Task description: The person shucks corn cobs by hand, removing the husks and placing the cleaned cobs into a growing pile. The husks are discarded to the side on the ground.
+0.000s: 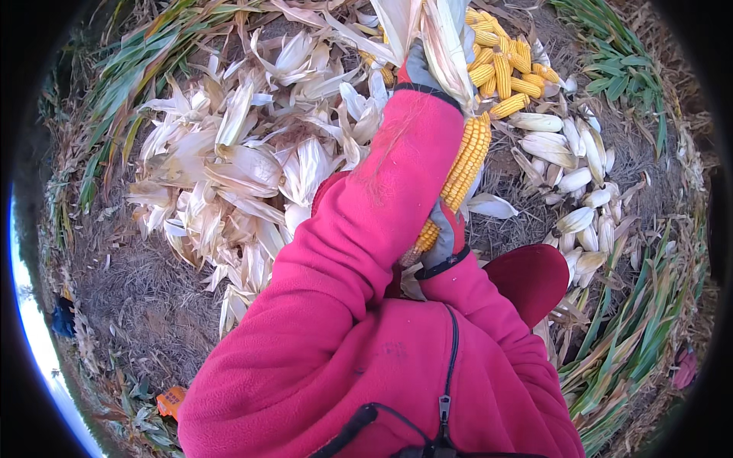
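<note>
A bare yellow ear of corn [468, 159] lies slantwise in front of me, its kernels showing along most of its length. Around its lower end my right hand [445, 238], in a grey and red glove, is closed. My left hand [418, 71], gloved alike, reaches far forward past the ear and is closed on pale dry corn husk [448, 57] that rises from the ear's upper end. The husk and my left sleeve cover part of the left hand's fingers.
Loose dry husks [252, 172] form a wide heap at the left. Several bare yellow cobs [504, 69] are piled at the far right, with ears still in husk [576, 179] nearer on that side. Green and dry stalks [630, 336] edge the ground; an orange item [171, 401] lies lower left.
</note>
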A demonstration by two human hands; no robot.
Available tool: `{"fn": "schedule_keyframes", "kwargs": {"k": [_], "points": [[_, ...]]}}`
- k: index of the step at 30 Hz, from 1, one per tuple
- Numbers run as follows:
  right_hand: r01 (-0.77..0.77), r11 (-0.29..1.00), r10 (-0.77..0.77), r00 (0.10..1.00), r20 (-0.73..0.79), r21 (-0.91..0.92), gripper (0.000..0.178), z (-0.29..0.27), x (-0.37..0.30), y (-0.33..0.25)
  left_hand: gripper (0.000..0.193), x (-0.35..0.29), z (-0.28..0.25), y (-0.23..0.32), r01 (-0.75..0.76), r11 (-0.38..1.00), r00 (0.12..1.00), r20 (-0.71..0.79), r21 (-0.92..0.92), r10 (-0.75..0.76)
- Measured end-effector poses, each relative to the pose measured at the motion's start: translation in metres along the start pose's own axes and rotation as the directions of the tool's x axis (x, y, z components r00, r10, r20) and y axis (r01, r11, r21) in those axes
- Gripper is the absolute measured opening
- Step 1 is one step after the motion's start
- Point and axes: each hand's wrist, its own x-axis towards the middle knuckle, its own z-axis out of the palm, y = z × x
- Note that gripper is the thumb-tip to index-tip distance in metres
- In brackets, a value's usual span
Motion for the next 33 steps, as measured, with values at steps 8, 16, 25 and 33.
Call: {"fn": "schedule_keyframes", "kwargs": {"k": [8, 16, 25, 33], "points": [[-0.729, 0.599, 0.426, 0.640, 0.640, 0.330, 0.074, 0.028, -0.025, -0.071, 0.057, -0.056, -0.011, -0.020, 0.112, 0.957, 0.985, 0.095, 0.267, -0.142], [-0.683, 0.704, 0.557, 0.701, 0.446, 0.194, 0.068, -0.006, -0.047, -0.085, 0.069, -0.016, 0.012, 0.054, -0.371, 0.797, 0.897, -0.037, 0.477, 0.440], [-0.120, 0.970, 0.107, 0.992, -0.071, -0.211, 0.033, -0.030, -0.059, -0.128, 0.082, 0.002, -0.101, 0.232, -0.105, 0.483, 0.317, -0.431, 0.870, 0.845], [0.180, 0.984, -0.180, 0.983, -0.044, -0.011, 0.042, 0.019, 0.001, -0.206, 0.095, -0.052, -0.070, 0.236, 0.214, 0.290, -0.089, -0.277, 0.933, 0.957]]}}
